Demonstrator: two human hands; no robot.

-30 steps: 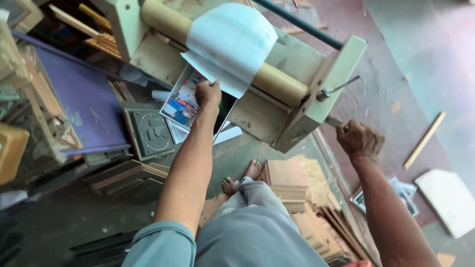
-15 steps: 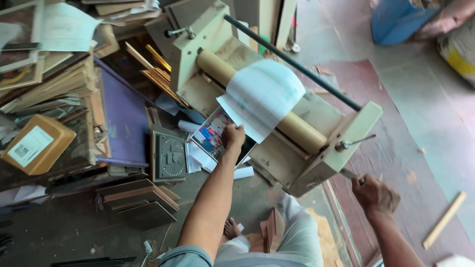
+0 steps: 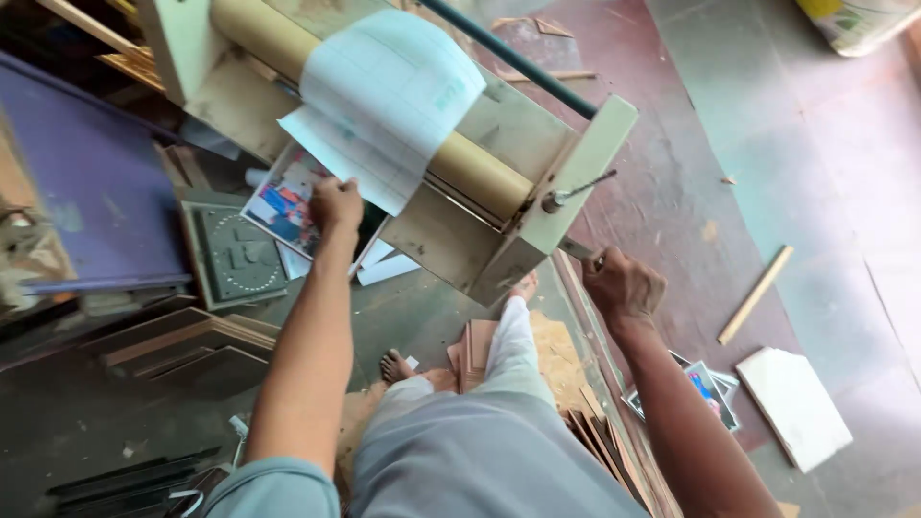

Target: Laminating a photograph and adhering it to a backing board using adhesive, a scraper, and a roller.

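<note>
A cream roller press (image 3: 537, 182) with a tan roller (image 3: 470, 168) stands in front of me. A pale film sheet (image 3: 389, 101) curls over the roller. My left hand (image 3: 336, 204) grips the edge of a colourful printed picture (image 3: 283, 201) that lies under the roller at its near side. My right hand (image 3: 622, 283) is closed on the crank handle (image 3: 578, 251) at the press's right end. My legs and bare feet (image 3: 398, 364) show below.
A purple board (image 3: 96, 192) and a dark embossed panel (image 3: 235, 254) lie left of the press. Stacks of thin wooden boards (image 3: 182, 341) sit on the floor near my feet. A wood strip (image 3: 756, 294), a white slab (image 3: 794, 408) and more prints (image 3: 705, 388) lie at right.
The camera has swung and the view shifted. My left hand stays on the picture under the roller. My right hand has stayed on the crank and sits a little higher and nearer the press.
</note>
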